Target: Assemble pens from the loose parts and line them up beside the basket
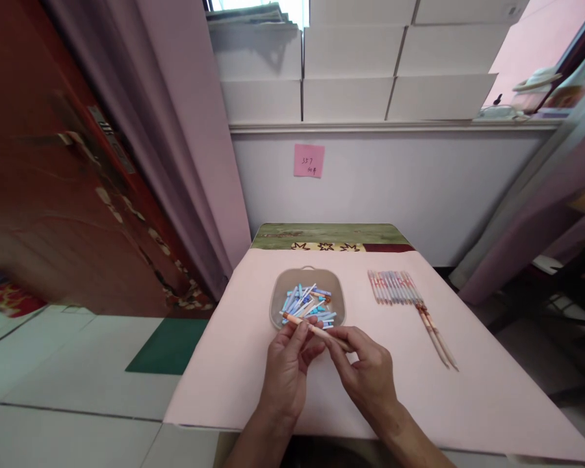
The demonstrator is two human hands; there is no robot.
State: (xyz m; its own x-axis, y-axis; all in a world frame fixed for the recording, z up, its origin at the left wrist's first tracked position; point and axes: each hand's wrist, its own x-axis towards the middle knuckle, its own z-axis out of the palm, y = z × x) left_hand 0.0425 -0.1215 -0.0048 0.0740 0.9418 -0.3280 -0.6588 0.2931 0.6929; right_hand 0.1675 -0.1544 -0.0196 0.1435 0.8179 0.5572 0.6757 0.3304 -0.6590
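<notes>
A slim pen, pale with an orange-brown end, lies aslant between my two hands, just in front of a plastic box. My left hand pinches it toward its orange-brown end, at the upper left. Fingers of my right hand close around the other end and partly hide it. The greyish box holds a loose heap of blue, white and teal stick-like pen parts, with a few orange-brown bits among them.
Several slim pens lie side by side in a row at the right. Two longer assembled-looking pens lie nearer me. A pink cover spreads over the table; a pink note sticks to the wall behind.
</notes>
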